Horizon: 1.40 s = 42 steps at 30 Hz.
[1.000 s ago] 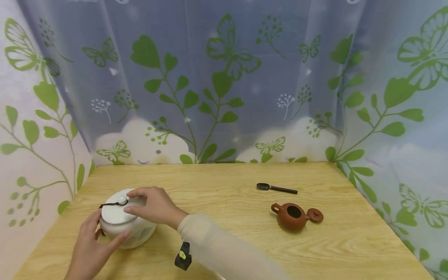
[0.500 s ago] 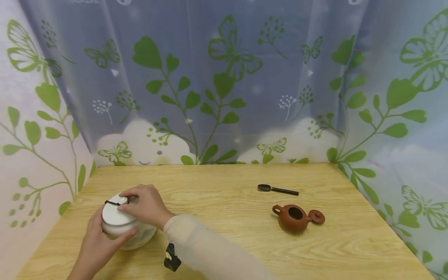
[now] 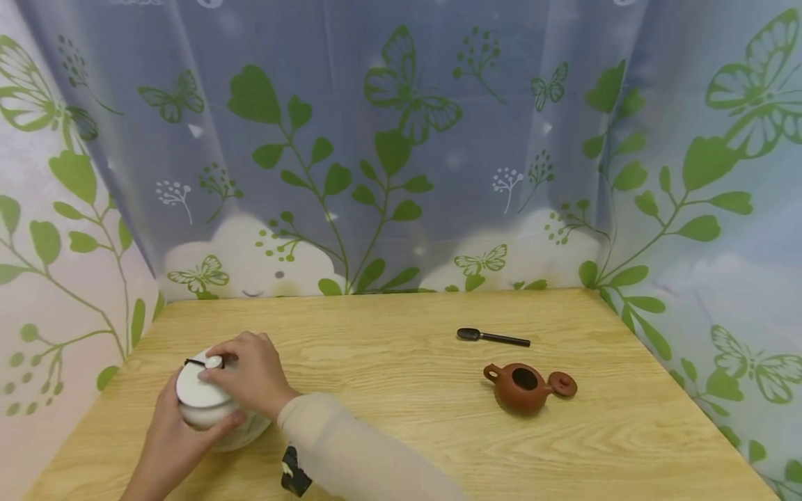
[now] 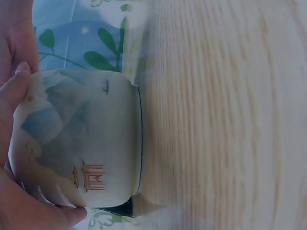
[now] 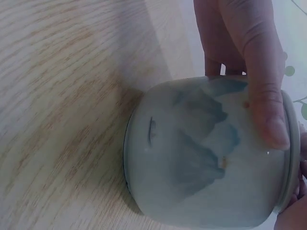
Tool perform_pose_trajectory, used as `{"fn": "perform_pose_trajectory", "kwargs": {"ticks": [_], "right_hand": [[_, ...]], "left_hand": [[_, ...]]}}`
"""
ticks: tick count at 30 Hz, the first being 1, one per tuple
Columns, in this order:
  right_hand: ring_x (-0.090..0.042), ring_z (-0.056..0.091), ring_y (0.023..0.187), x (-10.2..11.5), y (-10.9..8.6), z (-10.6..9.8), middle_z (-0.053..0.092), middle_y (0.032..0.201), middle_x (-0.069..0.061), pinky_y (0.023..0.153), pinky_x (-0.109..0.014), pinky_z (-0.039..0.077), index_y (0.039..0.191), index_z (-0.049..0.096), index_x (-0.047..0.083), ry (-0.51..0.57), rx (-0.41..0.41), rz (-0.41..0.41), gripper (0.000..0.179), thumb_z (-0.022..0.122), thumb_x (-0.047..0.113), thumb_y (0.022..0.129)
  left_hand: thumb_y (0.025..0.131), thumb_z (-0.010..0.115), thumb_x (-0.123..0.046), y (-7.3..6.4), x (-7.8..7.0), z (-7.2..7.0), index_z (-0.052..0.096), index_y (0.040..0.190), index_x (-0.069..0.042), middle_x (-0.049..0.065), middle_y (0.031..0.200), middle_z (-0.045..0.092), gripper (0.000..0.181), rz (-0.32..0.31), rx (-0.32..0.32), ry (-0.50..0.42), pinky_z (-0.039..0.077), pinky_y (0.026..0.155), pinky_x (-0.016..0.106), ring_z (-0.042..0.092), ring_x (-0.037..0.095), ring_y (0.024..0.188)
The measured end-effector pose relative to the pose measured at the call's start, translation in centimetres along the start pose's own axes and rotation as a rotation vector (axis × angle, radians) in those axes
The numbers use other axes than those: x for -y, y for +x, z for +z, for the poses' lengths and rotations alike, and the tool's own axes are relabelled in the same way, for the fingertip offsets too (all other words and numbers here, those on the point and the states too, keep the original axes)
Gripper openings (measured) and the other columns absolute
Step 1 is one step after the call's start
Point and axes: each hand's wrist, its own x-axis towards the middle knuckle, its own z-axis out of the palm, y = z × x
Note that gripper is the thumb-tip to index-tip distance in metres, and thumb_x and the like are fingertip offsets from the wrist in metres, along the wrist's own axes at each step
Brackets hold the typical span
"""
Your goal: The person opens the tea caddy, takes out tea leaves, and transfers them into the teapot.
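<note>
A white lidded jar (image 3: pixel 203 415) stands at the table's left, with painted blue-grey mountains on its side in both wrist views. My left hand (image 3: pixel 172 431) grips the jar round its side, thumb in front. On the white lid (image 3: pixel 199 393) is a round knob (image 3: pixel 214 361) with a thin black cord (image 3: pixel 195 362) by it. The thumb and forefinger of my right hand (image 3: pixel 253 372) curl round the knob from the right; their exact contact with knob and cord is hard to see. The lid sits on the jar.
On the right stands a small brown clay teapot (image 3: pixel 520 400), uncovered, its round lid (image 3: pixel 562 384) beside the spout. A black scoop (image 3: pixel 493 337) lies behind it. Patterned curtains (image 3: pixel 401 174) enclose the wooden table (image 3: pixel 376 348) at the back and sides.
My right hand has moved left and its fingers have drawn in round the knob. Less black cord shows on the left of the lid. My left thumb has shifted higher on the jar.
</note>
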Motion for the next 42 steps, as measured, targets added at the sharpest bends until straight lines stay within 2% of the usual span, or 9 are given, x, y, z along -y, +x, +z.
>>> {"fn": "perform_pose_trajectory", "kwargs": {"ticks": [2, 5, 8, 11, 16, 21, 26, 33, 42], "right_hand": [[0.006, 0.046, 0.082, 0.2, 0.0, 0.1, 0.062, 0.092, 0.016, 0.074, -0.007, 0.036, 0.100, 0.075, 0.023, -0.013, 0.002, 0.006, 0.020, 0.073, 0.035, 0.085], [0.005, 0.045, 0.081, 0.4, -0.2, 0.3, 0.059, 0.090, 0.014, 0.074, -0.007, 0.036, 0.097, 0.074, 0.022, -0.024, -0.001, 0.013, 0.016, 0.071, 0.034, 0.087], [0.005, 0.045, 0.081, 0.5, -0.4, 0.5, 0.057, 0.089, 0.014, 0.074, -0.007, 0.036, 0.097, 0.073, 0.021, -0.004, -0.016, 0.026, 0.015, 0.071, 0.032, 0.087], [0.005, 0.043, 0.079, 0.4, -0.4, 0.8, 0.056, 0.087, 0.013, 0.072, -0.007, 0.035, 0.096, 0.073, 0.020, 0.040, -0.030, 0.026, 0.014, 0.072, 0.031, 0.087], [0.005, 0.042, 0.077, 0.4, -0.3, 1.1, 0.055, 0.085, 0.014, 0.069, -0.007, 0.035, 0.094, 0.072, 0.019, 0.089, -0.049, 0.023, 0.013, 0.073, 0.029, 0.086], [0.005, 0.041, 0.077, 0.2, -0.3, 0.8, 0.053, 0.084, 0.014, 0.069, -0.008, 0.035, 0.093, 0.072, 0.019, 0.103, -0.044, 0.038, 0.012, 0.072, 0.029, 0.086], [0.005, 0.040, 0.076, -0.1, -0.2, 0.8, 0.052, 0.084, 0.013, 0.067, -0.007, 0.034, 0.094, 0.072, 0.018, 0.113, -0.040, 0.027, 0.012, 0.072, 0.028, 0.086], [0.005, 0.040, 0.074, -0.3, -0.3, 1.0, 0.053, 0.082, 0.013, 0.067, -0.006, 0.033, 0.094, 0.072, 0.019, 0.099, -0.085, 0.001, 0.013, 0.074, 0.028, 0.085], [0.005, 0.039, 0.072, -0.6, -0.5, 1.2, 0.054, 0.080, 0.010, 0.065, -0.003, 0.031, 0.092, 0.074, 0.017, 0.103, -0.141, -0.050, 0.013, 0.075, 0.027, 0.084]], "left_hand": [[0.069, 0.088, -0.016, 0.1, 0.1, 0.0, 0.035, 0.139, 0.000, 0.014, 0.122, 0.049, 0.089, 0.000, -0.004, 0.009, 0.035, 0.076, 0.009, 0.040, -0.006, 0.099], [0.069, 0.088, -0.019, 0.1, 0.3, -0.1, 0.037, 0.138, 0.000, 0.015, 0.120, 0.050, 0.088, -0.020, -0.003, 0.039, 0.038, 0.072, 0.010, 0.042, -0.008, 0.095], [0.068, 0.088, -0.025, 0.0, 0.4, -0.3, 0.037, 0.139, 0.000, 0.017, 0.119, 0.052, 0.090, -0.064, 0.002, 0.083, 0.039, 0.070, 0.014, 0.045, -0.001, 0.094], [0.068, 0.088, -0.031, -0.2, 0.4, -0.4, 0.034, 0.142, -0.002, 0.020, 0.121, 0.053, 0.096, -0.120, 0.008, 0.129, 0.040, 0.069, 0.021, 0.050, 0.014, 0.097], [0.069, 0.087, -0.034, -0.3, 0.4, -0.6, 0.031, 0.145, -0.004, 0.022, 0.124, 0.054, 0.099, -0.164, 0.006, 0.144, 0.039, 0.070, 0.023, 0.051, 0.024, 0.102], [0.069, 0.087, -0.035, -0.2, 0.4, -0.4, 0.030, 0.146, -0.005, 0.023, 0.124, 0.054, 0.101, -0.165, 0.005, 0.140, 0.038, 0.069, 0.020, 0.052, 0.031, 0.103], [0.070, 0.085, -0.038, -0.2, 0.5, -0.4, 0.030, 0.146, -0.006, 0.020, 0.123, 0.055, 0.099, -0.146, 0.009, 0.148, 0.040, 0.068, 0.019, 0.052, 0.028, 0.102], [0.071, 0.085, -0.040, -0.2, 0.2, -0.5, 0.028, 0.147, -0.004, 0.023, 0.124, 0.054, 0.102, -0.159, 0.020, 0.153, 0.040, 0.068, 0.022, 0.054, 0.034, 0.105], [0.071, 0.085, -0.040, -0.2, -0.1, -0.5, 0.028, 0.147, -0.004, 0.023, 0.122, 0.055, 0.101, -0.159, 0.022, 0.153, 0.040, 0.066, 0.021, 0.054, 0.033, 0.103]]}}
